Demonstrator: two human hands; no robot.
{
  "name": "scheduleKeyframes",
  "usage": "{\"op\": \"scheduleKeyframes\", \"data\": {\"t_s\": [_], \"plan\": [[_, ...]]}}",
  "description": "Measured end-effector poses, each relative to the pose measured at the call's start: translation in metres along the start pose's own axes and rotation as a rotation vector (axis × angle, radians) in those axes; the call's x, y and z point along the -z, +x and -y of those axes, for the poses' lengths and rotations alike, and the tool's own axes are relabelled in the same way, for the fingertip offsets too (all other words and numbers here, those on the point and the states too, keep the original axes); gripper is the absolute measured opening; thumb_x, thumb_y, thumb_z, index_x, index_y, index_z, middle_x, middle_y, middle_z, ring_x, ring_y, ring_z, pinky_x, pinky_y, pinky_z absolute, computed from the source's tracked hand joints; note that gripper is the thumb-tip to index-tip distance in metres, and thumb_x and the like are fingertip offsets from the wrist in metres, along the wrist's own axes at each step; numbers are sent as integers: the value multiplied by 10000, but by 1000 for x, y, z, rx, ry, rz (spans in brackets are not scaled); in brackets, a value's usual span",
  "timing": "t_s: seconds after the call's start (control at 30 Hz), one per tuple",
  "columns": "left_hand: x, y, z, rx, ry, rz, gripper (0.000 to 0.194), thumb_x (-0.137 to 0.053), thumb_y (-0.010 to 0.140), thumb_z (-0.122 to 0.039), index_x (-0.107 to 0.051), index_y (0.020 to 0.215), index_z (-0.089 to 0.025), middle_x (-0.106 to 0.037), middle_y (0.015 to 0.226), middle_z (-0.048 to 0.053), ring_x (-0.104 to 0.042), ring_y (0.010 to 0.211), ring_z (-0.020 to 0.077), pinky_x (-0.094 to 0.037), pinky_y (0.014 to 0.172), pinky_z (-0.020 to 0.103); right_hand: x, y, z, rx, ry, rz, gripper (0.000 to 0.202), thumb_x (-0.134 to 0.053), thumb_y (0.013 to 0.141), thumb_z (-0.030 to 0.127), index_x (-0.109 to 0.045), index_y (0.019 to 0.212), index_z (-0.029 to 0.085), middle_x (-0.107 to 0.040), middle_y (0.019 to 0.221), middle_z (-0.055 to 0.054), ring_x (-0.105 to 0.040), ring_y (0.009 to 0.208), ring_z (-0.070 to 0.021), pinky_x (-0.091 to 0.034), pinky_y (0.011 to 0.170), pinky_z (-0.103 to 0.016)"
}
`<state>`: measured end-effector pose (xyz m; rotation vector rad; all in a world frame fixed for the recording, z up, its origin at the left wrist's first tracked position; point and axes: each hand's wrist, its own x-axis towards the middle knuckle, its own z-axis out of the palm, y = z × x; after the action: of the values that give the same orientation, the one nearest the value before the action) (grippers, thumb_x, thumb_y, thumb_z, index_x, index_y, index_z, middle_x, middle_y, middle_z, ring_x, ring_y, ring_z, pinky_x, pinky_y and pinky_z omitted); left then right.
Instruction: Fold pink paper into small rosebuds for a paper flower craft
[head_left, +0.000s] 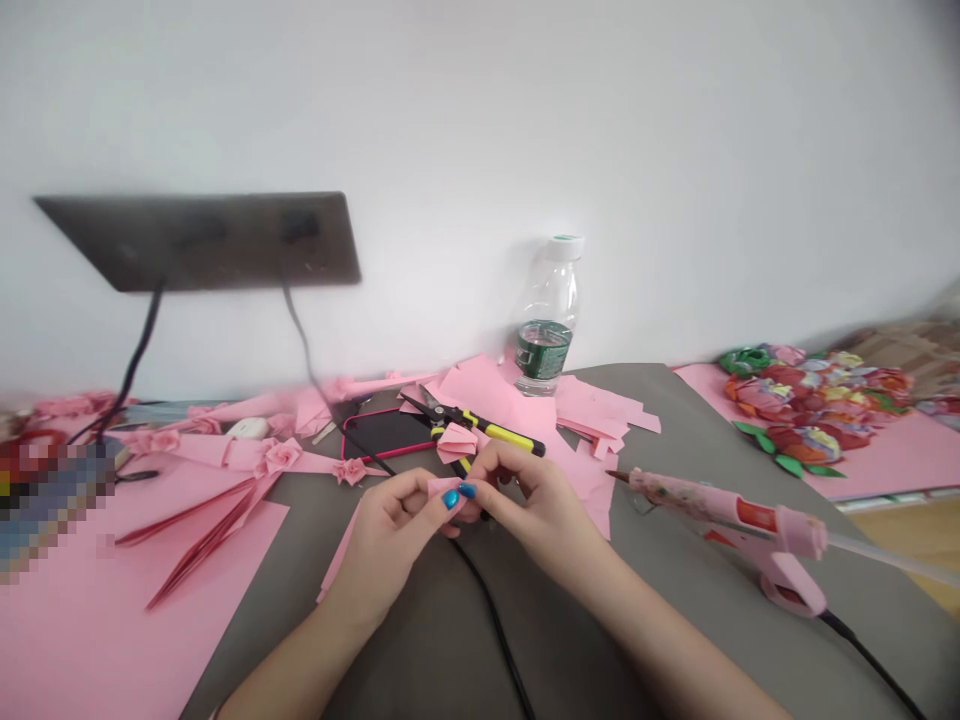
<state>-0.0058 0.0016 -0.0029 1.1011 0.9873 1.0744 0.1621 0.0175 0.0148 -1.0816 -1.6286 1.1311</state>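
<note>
Head view: left hand (394, 512) and right hand (538, 505) pinch paper (441, 486) between thumbs and fingers, near cutters (513, 437), glue gun (709, 503) at right.

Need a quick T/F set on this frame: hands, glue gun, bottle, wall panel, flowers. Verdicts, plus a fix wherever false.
1. The left hand holds a small pink paper piece. True.
2. The right hand grips the glue gun. False: the glue gun lies on the table, to the right of that hand.
3. The plastic bottle has a green label. True.
4. Only one cord hangs from the dark wall panel. False: two cords do.
5. The bunch of flowers at the right is all pink. False: it also shows red, yellow and green.
6. The pink-edged phone lies left of the bottle. True.
</note>
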Motion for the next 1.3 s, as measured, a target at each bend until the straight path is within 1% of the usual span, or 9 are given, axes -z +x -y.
{"op": "scheduleKeyframes", "data": {"t_s": [0.33, 0.47, 0.57, 0.67, 0.8, 0.93, 1.1, 1.2, 1.3], "plan": [[-3, -1, -7, 13, 57, 30, 246, -712, 846, -363, -692, 729, -148, -738, 680, 25, -662, 638, 131, -526, 621, 209, 3, 0, -2, -44, -31, 61, 210, -591, 853, 279, -526, 670, 197, -545, 654, 12, -484, 637, -144, -361, 589, -265], [-4, -2, -7, 15, 77, 29, 235, -702, 857, -336, -676, 716, -150, -714, 638, 13, -647, 595, 124, -522, 614, 217, 4, 0, -3, -10, -26, 90, 305, -493, 943, 324, -510, 667, 197, -515, 654, 13, -456, 643, -142, -354, 600, -267], [-2, -1, -4, 19, 49, 22, 239, -690, 869, -355, -682, 747, -149, -711, 649, 16, -650, 603, 130, -532, 613, 225, 4, -2, 0, 27, -29, 131, 335, -471, 977, 348, -507, 680, 199, -558, 656, 6, -485, 646, -146, -369, 610, -269], [-1, 0, -1, 18, 22, 20, 263, -691, 870, -375, -675, 742, -145, -708, 657, 21, -650, 609, 132, -536, 607, 226, 4, -4, 4, 52, -49, 171, 270, -542, 960, 306, -519, 713, 200, -617, 670, 3, -533, 659, -149, -396, 632, -266], [-1, 0, -1, 17, 16, 21, 261, -699, 865, -381, -678, 754, -146, -713, 657, 22, -656, 614, 135, -544, 613, 230, 4, -5, 3, 88, -87, 186, 279, -463, 991, 244, -514, 721, 198, -592, 696, 6, -514, 667, -142, -395, 650, -265], [-1, -1, -2, 15, 28, 20, 259, -685, 878, -384, -679, 767, -150, -706, 664, 19, -654, 621, 138, -549, 624, 239, 5, -4, 1, 74, -110, 187, 322, -405, 1013, 246, -488, 706, 200, -558, 683, 10, -479, 652, -141, -373, 625, -264], [1, -1, 1, -12, 19, 30, 279, -655, 902, -389, -655, 748, -156, -675, 657, 6, -635, 617, 130, -535, 609, 230, 4, -4, 3, 131, -180, 174, 238, -514, 975, 239, -514, 740, 202, -615, 686, 14, -510, 664, -141, -377, 654, -264], [1, -1, 2, 2, 45, 27, 281, -655, 902, -392, -639, 740, -164, -676, 653, 2, -638, 619, 133, -534, 616, 236, 4, -5, 3, 156, -243, 166, 232, -476, 970, 174, -535, 748, 200, -615, 702, 10, -508, 668, -140, -368, 653, -264], [2, -1, 1, 3, 77, 34, 264, -651, 905, -391, -643, 762, -170, -679, 657, -4, -643, 626, 135, -533, 629, 242, 4, -5, 3, 146, -255, 172, 254, -455, 972, 162, -527, 731, 199, -606, 701, 10, -506, 668, -140, -370, 663, -264]]}}
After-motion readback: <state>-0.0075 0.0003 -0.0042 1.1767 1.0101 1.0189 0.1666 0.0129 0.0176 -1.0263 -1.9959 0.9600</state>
